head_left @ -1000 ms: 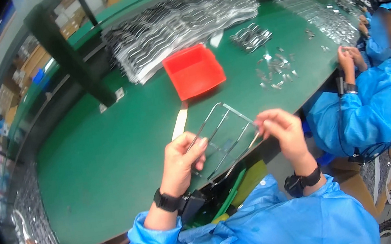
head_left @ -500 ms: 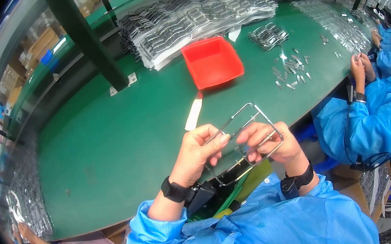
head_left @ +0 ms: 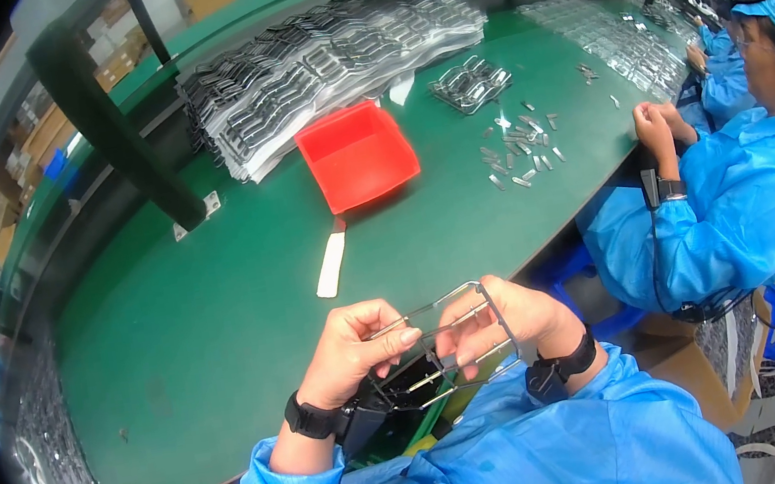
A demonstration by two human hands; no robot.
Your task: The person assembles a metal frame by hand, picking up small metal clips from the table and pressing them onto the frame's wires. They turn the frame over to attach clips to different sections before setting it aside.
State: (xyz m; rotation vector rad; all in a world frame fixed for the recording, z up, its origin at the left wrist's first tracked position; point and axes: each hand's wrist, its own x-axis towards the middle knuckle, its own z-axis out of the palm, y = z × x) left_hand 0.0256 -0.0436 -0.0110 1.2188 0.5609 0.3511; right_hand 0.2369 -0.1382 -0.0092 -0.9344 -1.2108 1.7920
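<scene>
Above the front edge of the table I hold up a thin metal wire frame (head_left: 438, 302), rectangular with several crossbars. My left hand (head_left: 356, 345) pinches its left side between thumb and fingers. My right hand (head_left: 511, 316) is closed at its right part, with fingers reaching in among the bars. A small grey piece appears by the right fingertips, too small to make out. Ahead lies a scraper (head_left: 332, 262) with a white handle, its blade end near a red plastic bin (head_left: 366, 167).
Small metal strips (head_left: 524, 146) lie scattered right of the bin, below a small stack of wire frames (head_left: 472, 84). A large layered pile of frames (head_left: 331, 65) stands behind. A green post (head_left: 116, 132) rises at left. A co-worker in blue (head_left: 722, 202) sits at right.
The view has shifted, so the table items appear further left and lower. Both hands still hold the wire frame, which has tilted slightly; the right fingers have moved a little along its bars.
</scene>
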